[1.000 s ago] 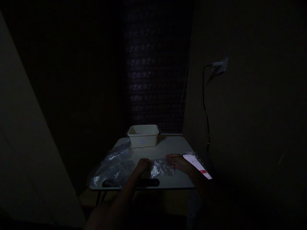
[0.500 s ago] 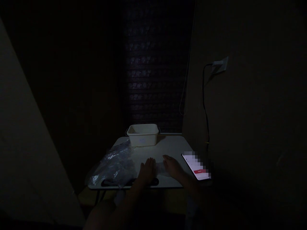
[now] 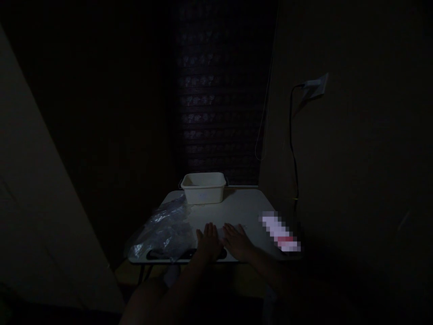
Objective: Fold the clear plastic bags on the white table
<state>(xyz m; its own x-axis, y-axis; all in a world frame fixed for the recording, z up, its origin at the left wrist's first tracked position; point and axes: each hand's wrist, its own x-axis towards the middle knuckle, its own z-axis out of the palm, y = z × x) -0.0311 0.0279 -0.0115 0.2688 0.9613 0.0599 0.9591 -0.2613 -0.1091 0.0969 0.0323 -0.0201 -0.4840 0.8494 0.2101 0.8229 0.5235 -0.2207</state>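
Note:
Side by side near the front of the white folding table, both my hands lie palm down. My left hand is flat with its fingers stretched forward. My right hand is flat too, fingers apart and angled to the left, close against the left one. Under and just beyond them shows part of a thin, clear plastic piece, perhaps a small bag; the dim light hides its details. Left of my hands spreads a heap of crumpled clear plastic bags.
A white plastic tub stands at the table's back. At the right edge lies a phone with a lit, blurred screen. A black cable hangs from a wall socket. Dark blinds cover the window behind.
My right hand has moved left and turned from its edge to lie flat on the plastic beside my left hand. The view has shifted slightly.

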